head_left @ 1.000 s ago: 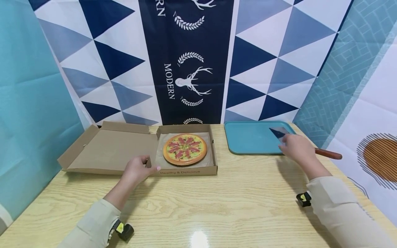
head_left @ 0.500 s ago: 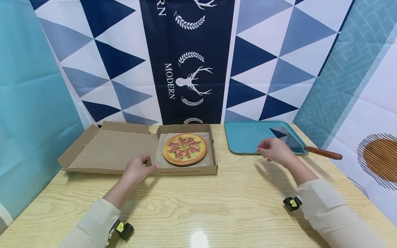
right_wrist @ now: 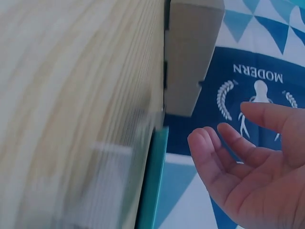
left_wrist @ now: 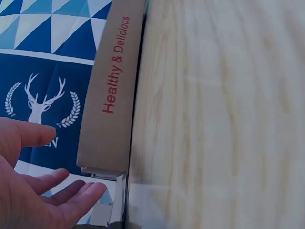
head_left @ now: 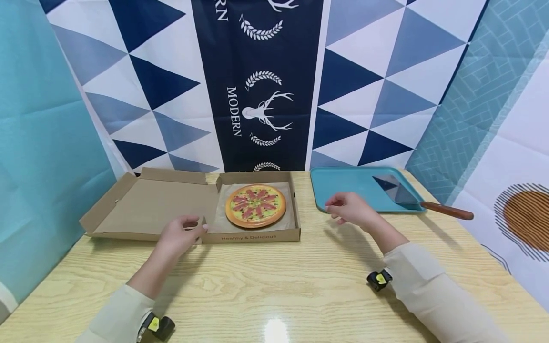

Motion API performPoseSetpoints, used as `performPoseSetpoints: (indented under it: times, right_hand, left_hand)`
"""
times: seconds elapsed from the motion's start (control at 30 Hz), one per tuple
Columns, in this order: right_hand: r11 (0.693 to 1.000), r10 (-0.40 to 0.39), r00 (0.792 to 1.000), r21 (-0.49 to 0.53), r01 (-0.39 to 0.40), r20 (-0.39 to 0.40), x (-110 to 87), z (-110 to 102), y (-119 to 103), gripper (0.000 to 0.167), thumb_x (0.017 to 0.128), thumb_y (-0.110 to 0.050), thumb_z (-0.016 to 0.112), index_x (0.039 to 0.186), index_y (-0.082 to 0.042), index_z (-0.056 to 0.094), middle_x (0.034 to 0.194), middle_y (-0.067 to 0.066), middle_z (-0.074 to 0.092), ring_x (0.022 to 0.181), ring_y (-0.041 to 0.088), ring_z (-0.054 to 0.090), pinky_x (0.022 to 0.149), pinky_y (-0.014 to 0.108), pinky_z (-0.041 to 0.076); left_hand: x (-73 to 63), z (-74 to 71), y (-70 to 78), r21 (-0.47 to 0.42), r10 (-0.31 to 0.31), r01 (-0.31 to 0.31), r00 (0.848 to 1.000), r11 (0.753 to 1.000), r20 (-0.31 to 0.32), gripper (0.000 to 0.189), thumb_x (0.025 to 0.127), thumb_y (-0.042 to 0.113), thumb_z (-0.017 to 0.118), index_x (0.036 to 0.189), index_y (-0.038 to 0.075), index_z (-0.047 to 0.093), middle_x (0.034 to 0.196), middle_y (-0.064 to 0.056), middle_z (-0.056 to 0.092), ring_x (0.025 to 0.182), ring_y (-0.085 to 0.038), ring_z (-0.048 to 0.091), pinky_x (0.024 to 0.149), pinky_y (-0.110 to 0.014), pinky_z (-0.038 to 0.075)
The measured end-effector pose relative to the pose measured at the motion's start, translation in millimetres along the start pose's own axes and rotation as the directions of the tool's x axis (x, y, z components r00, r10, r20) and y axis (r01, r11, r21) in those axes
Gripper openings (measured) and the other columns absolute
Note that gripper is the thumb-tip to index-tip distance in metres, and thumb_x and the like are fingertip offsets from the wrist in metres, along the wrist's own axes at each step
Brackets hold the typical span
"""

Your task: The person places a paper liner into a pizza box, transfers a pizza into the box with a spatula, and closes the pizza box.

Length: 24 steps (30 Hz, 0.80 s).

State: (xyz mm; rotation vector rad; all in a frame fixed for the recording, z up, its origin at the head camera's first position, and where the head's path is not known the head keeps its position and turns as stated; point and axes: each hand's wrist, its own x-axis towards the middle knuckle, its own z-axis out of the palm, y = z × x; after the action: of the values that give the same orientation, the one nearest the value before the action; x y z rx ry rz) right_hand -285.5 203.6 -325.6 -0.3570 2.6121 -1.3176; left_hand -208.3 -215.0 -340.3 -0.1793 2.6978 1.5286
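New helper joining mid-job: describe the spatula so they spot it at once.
On the table, find the teal tray, at right in the head view. The spatula has its shiny blade over the tray, handle jutting past the tray's right edge. That brown handle sets it apart from the tray and box.

Head view bright; glare low on the table [head_left: 274, 281]; soft shadows; wrist views dimmer, hazier
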Motion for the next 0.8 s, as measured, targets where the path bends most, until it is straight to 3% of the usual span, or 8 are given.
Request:
performPoseSetpoints:
  times: [0.1, 0.17, 0.33, 0.43, 0.57, 0.7, 0.8]
  right_hand:
    - [0.998, 0.026, 1.000, 0.050, -0.026, 0.005, 6.2, 7.2, -6.7, 0.036, 0.100, -0.015, 0.055, 0.125, 0.010, 0.054, 0.119, 0.027, 0.058, 0.103, 0.037, 0.059, 0.077, 0.035, 0.057]
    - [0.995, 0.040, 0.999, 0.086, -0.040, 0.005, 10.1, 11.1, -10.5, 0.037, 0.100, -0.015, 0.055, 0.127, 0.010, 0.052, 0.122, 0.027, 0.056, 0.106, 0.038, 0.058, 0.077, 0.034, 0.057]
    - [0.980, 0.062, 0.998, 0.189, -0.064, 0.017, 18.9, 20.2, -16.7, 0.044, 0.100, -0.015, 0.055, 0.133, 0.012, 0.046, 0.129, 0.028, 0.052, 0.112, 0.040, 0.056, 0.081, 0.034, 0.057]
    - [0.965, 0.073, 0.997, 0.252, -0.076, 0.021, 24.0, 25.9, -17.2, 0.045, 0.099, -0.014, 0.056, 0.134, 0.012, 0.045, 0.128, 0.027, 0.052, 0.109, 0.038, 0.057, 0.080, 0.034, 0.058]
    - [0.933, 0.085, 0.995, 0.346, -0.096, 0.046, 28.7, 32.9, -16.7, 0.047, 0.098, -0.010, 0.056, 0.135, 0.014, 0.041, 0.128, 0.025, 0.050, 0.100, 0.033, 0.059, 0.080, 0.037, 0.058]
    - [0.894, 0.106, 0.990, 0.427, -0.135, 0.091, 32.5, 38.5, -17.1, 0.051, 0.097, -0.009, 0.055, 0.139, 0.014, 0.036, 0.129, 0.025, 0.046, 0.095, 0.029, 0.059, 0.083, 0.044, 0.056]
    - [0.870, 0.126, 0.984, 0.462, -0.170, 0.125, 35.0, 41.3, -18.1, 0.052, 0.097, -0.008, 0.055, 0.140, 0.013, 0.035, 0.124, 0.025, 0.048, 0.089, 0.025, 0.061, 0.085, 0.048, 0.055]
  left_hand:
    - [-5.6, -3.6, -2.3, -0.132, -0.022, 0.025, 0.999, 0.991, 0.025, 0.052, 0.096, 0.016, 0.061, 0.137, -0.010, 0.044, 0.133, -0.027, 0.049, 0.115, -0.035, 0.056, 0.094, -0.041, 0.052]
    - [-9.2, -7.8, -5.8, -0.243, -0.033, 0.051, 0.996, 0.969, 0.078, 0.051, 0.096, 0.011, 0.061, 0.136, -0.014, 0.042, 0.128, -0.026, 0.051, 0.108, -0.029, 0.061, 0.091, -0.037, 0.053]
    - [-17.9, -21.4, -20.9, -0.462, -0.045, 0.140, 0.977, 0.876, 0.210, 0.056, 0.096, 0.004, 0.059, 0.138, -0.021, 0.032, 0.119, -0.020, 0.057, 0.095, -0.017, 0.067, 0.087, -0.034, 0.055]
    - [-21.7, -28.7, -30.1, -0.533, -0.070, 0.174, 0.975, 0.828, 0.210, 0.055, 0.095, 0.002, 0.059, 0.137, -0.021, 0.031, 0.111, -0.013, 0.061, 0.095, -0.017, 0.067, 0.089, -0.036, 0.054]
    - [-25.0, -38.3, -39.7, -0.628, -0.136, 0.224, 0.973, 0.745, 0.185, 0.053, 0.095, 0.000, 0.056, 0.139, -0.017, 0.031, 0.107, -0.010, 0.059, 0.092, -0.017, 0.065, 0.090, -0.038, 0.054]
    - [-26.5, -48.0, -45.6, -0.706, -0.230, 0.279, 0.959, 0.650, 0.167, 0.060, 0.098, 0.006, 0.055, 0.146, -0.008, 0.021, 0.121, -0.016, 0.043, 0.096, -0.018, 0.061, 0.092, -0.037, 0.053]
    - [-25.8, -55.6, -46.7, -0.750, -0.297, 0.309, 0.942, 0.585, 0.157, 0.078, 0.100, 0.012, 0.054, 0.154, 0.001, 0.000, 0.143, -0.030, 0.021, 0.122, -0.030, 0.049, 0.097, -0.033, 0.049]
